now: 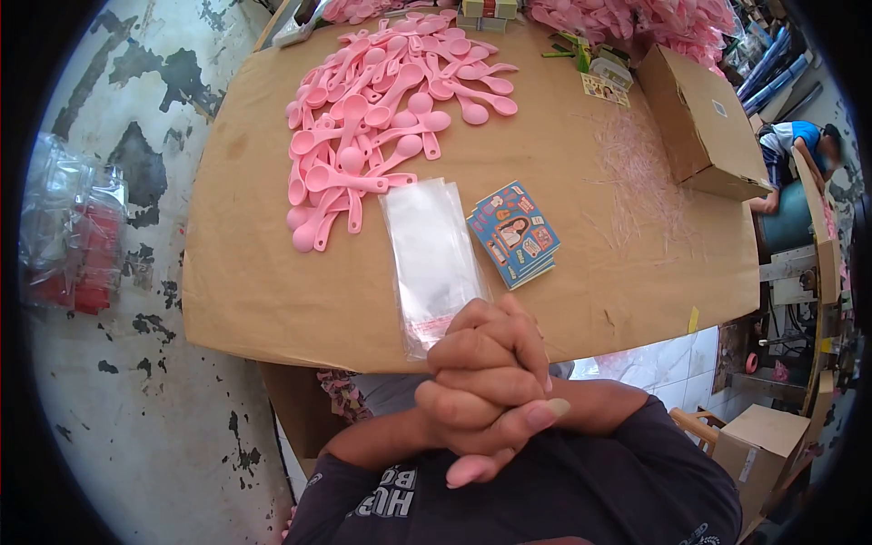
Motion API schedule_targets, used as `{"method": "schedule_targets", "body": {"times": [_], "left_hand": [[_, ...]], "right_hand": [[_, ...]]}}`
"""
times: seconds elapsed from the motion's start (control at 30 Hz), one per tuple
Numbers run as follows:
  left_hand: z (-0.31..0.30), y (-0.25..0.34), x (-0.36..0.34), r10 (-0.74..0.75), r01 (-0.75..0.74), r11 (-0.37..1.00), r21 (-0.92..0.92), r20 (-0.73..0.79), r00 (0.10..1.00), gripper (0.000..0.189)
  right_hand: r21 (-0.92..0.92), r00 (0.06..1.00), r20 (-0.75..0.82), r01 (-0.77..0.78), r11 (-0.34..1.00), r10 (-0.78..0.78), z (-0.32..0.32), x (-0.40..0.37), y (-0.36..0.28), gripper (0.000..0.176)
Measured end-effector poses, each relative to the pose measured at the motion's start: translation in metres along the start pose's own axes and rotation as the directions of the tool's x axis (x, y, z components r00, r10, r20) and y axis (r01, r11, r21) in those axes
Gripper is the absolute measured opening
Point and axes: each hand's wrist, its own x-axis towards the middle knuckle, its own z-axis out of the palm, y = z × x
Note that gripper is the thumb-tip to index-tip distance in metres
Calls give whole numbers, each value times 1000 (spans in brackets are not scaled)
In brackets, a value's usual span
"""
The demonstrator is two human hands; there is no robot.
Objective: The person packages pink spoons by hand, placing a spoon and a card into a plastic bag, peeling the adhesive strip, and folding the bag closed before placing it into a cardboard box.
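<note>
Far beyond the hands and to their left, pink spoons (381,118) lie heaped on the desk (254,272). Left hand (450,409) and right hand (518,363) are clasped together, fingers interlaced, holding nothing. The clear bags (429,250) lie directly beyond the knuckles, reaching the desk's near edge; a nudge could probably slide the slippery stack off. Picture cards (514,233) sit beyond, slightly right.
</note>
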Motion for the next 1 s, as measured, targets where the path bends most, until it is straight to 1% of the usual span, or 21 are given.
{"method": "schedule_targets", "body": {"times": [0.03,0.1,0.13,0.2,0.27,0.3,0.33,0.4,0.47,0.5,0.57,0.6,0.63,0.7,0.73,0.8,0.83,0.87,0.9,0.93,1.0], "left_hand": [[4,-8,-3,-3,3,1000,-1,1,1000,37],[5,-25,-5,253,-259,962,-89,-77,964,56],[3,-21,-6,255,-261,961,-88,-77,964,56],[-1,-10,-8,109,-109,994,-10,-29,994,60],[-1,-7,-2,93,-92,996,15,-14,996,62],[0,-6,0,73,-73,997,40,1,997,63],[7,-6,0,76,-76,996,42,1,997,63],[23,-10,-4,108,-84,992,97,-281,954,58],[17,-9,-3,101,-73,989,126,-228,968,56],[11,-8,-3,89,-61,986,154,-178,980,53],[1,-6,-4,55,-36,976,216,-83,995,48],[-1,-5,-3,33,-23,968,248,-38,999,45],[6,-8,-3,32,-21,968,252,-40,999,45],[23,-16,-1,125,-40,920,390,-194,973,47],[11,-15,-9,-68,131,906,402,-167,984,38],[4,-19,-14,-150,183,921,344,-122,981,41],[2,-19,-16,-173,196,935,295,-100,980,44],[2,-17,-12,-195,210,944,256,-83,977,47],[2,-13,-6,-197,208,954,217,-71,978,51],[2,-10,3,-197,206,961,184,-67,978,55],[-1,-5,18,-175,180,978,109,-58,983,63]], "right_hand": [[53,1000,-24,-1,999,2,2,-6,6,72],[120,999,-47,18,993,-12,2,-9,11,68],[126,998,-55,29,992,-23,3,-7,12,66],[104,998,-54,40,994,-35,4,3,8,65],[-169,999,-21,31,985,-36,2,23,-8,39],[-169,999,-19,34,985,-38,0,29,-13,39],[-210,998,-13,52,976,-56,-4,34,-19,44],[-292,995,0,91,952,-95,-11,43,-29,57],[-372,991,14,130,919,-135,-16,49,-32,70],[-372,990,15,134,918,-139,-18,48,-28,70],[-295,987,72,160,942,-145,-21,44,-17,50],[-293,987,72,158,943,-143,-23,45,-18,50],[-251,991,79,128,959,-112,-28,47,-22,53],[-166,994,94,66,984,-51,-40,52,-33,60],[-126,994,104,37,991,-24,-45,55,-38,64],[-44,991,131,-27,999,33,-51,59,-43,74],[-43,991,132,-29,999,35,-47,59,-38,74],[-231,989,9,146,962,-148,-38,61,-30,78],[-430,936,-75,282,858,-345,-29,63,-24,84],[-433,935,-75,282,856,-346,-21,68,-20,84],[-384,879,-197,338,859,-434,-8,73,-16,80]]}}
